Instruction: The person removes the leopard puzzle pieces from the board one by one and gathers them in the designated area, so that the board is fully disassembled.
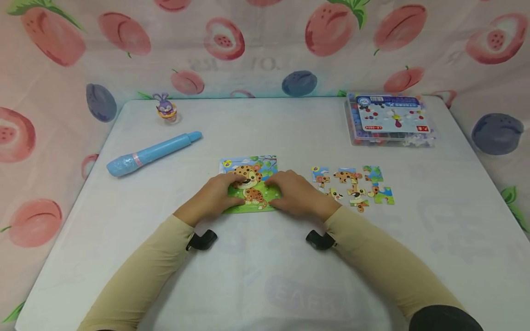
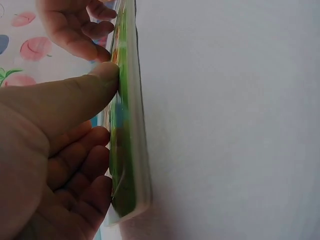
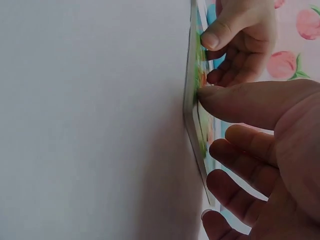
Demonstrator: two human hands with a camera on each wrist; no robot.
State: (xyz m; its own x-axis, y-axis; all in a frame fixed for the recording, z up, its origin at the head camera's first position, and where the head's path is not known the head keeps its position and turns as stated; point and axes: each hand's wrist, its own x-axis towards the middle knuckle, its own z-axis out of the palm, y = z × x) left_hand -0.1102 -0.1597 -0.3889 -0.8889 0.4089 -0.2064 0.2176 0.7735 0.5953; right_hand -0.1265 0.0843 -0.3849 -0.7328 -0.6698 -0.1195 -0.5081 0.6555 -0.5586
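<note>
"What's largest?"
"A white table (image 1: 256, 262), with the leopard board (image 1: 253, 196) lying near its centre."

"And the hands?"
"The left hand (image 1: 212, 195) reaches the board from eight o'clock, the right hand (image 1: 299, 195) from four; both look relaxed, thumb tips touching its face."

"How far along is it?"
"The leopard looks whole, though seated pieces can't be made out. The loose pieces (image 1: 357, 192), at the board's three o'clock, seemingly remain unplaced."

The white tabletop (image 1: 265, 276) carried a leopard jigsaw puzzle (image 1: 253, 189), loose jigsaw pieces (image 1: 356, 193) to the right, a blue microphone-shaped wand (image 1: 159, 152) to the left, and, toward the far edge, a purple rabbit figurine (image 1: 166, 108) and clear plastic box (image 1: 391, 121).
</note>
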